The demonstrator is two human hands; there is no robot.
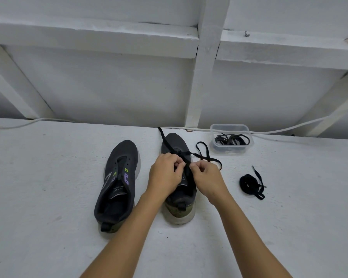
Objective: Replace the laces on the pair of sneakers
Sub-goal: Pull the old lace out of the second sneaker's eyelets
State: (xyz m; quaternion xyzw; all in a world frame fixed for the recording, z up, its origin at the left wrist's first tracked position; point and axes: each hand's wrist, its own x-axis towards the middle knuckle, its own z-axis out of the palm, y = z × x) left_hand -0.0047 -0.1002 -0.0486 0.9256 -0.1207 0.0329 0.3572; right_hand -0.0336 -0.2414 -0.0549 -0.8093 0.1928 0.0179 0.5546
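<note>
Two dark grey sneakers stand side by side on a white surface, toes pointing away. The left sneaker [117, 183] has bare eyelets and no lace. Over the right sneaker [178, 145] a black lace [204, 155] crosses the eyelets; one end runs up past the toe, the other loops off to the right. My left hand [165, 174] and my right hand [206, 178] meet above the tongue, each pinching the lace with thumb and fingers. Both hands hide the middle eyelets.
A coiled black lace [250, 185] lies on the surface to the right. A clear plastic tub [231, 129] holding more black laces stands behind it by the wall. A white cable [289, 128] runs along the wall's foot.
</note>
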